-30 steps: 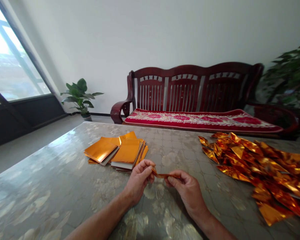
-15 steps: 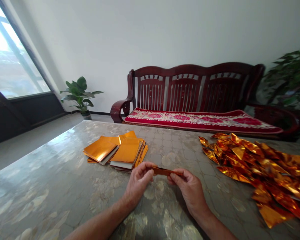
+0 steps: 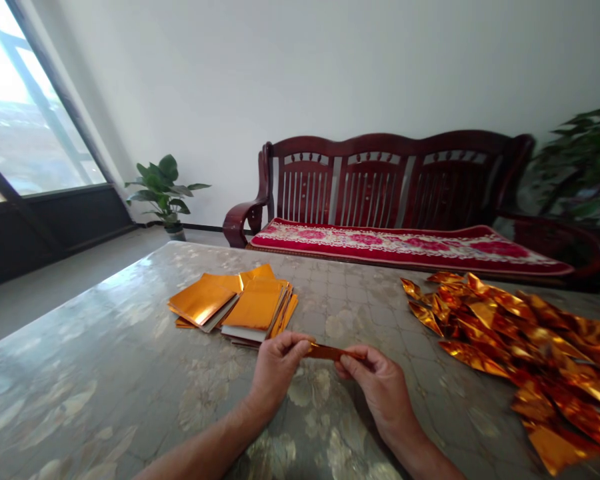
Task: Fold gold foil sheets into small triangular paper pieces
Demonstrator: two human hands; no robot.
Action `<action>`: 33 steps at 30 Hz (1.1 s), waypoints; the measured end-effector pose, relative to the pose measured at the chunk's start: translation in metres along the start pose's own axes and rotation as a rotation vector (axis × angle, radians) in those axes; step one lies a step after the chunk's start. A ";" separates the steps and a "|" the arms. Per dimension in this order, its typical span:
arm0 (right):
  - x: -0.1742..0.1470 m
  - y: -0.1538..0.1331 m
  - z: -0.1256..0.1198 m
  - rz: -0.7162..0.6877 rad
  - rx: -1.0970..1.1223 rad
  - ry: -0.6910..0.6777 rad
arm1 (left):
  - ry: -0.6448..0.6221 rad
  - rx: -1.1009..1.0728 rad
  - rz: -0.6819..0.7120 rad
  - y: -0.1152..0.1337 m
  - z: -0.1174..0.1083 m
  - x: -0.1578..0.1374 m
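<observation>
A narrow folded strip of orange-gold foil paper [image 3: 326,351] stretches between my two hands above the table. My left hand [image 3: 280,363] pinches its left end between thumb and fingers. At the other end, my right hand [image 3: 377,377] grips it with the thumb on the near side. Just beyond my left hand lie stacks of flat, square gold foil sheets [image 3: 253,307], some showing a pale underside. Off to the right of my right hand spreads a heap of folded, pointed gold foil pieces [image 3: 510,333].
The table [image 3: 145,380] has a glossy grey floral top. Behind it stands a dark red wooden bench [image 3: 365,180] with a red flowered cushion [image 3: 410,243]. A potted plant [image 3: 165,190] stands at the left by the window, and another leafy plant [image 3: 585,167] at the right.
The view has shifted slightly. Both hands still hold the foil strip; my left thumb and fingers have closed nearer its end, and the strip's face is turned a little differently.
</observation>
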State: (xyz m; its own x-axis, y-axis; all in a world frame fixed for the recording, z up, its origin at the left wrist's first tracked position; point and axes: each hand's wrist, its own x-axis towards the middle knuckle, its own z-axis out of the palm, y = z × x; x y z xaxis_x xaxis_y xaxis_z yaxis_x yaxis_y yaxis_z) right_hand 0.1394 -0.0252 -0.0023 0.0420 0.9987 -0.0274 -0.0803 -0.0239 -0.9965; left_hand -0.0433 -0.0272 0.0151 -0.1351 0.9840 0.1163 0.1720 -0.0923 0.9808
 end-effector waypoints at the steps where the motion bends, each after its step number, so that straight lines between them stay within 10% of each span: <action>1: -0.001 -0.001 0.000 0.012 0.011 -0.007 | -0.001 0.002 -0.002 0.000 0.000 0.000; 23: 0.013 -0.001 -0.014 -0.109 -0.301 -0.125 | -0.113 -0.174 -0.003 -0.011 0.010 -0.002; 33: 0.003 -0.004 -0.006 -0.520 -0.720 -0.179 | -0.082 -0.170 0.007 -0.015 0.012 -0.002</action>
State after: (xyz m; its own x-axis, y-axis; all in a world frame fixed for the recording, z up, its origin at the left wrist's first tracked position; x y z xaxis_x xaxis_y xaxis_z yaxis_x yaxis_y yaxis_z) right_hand 0.1463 -0.0222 0.0010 -0.2613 0.8817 0.3928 0.5504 0.4704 -0.6898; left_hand -0.0336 -0.0259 -0.0015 -0.0532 0.9918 0.1165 0.0039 -0.1164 0.9932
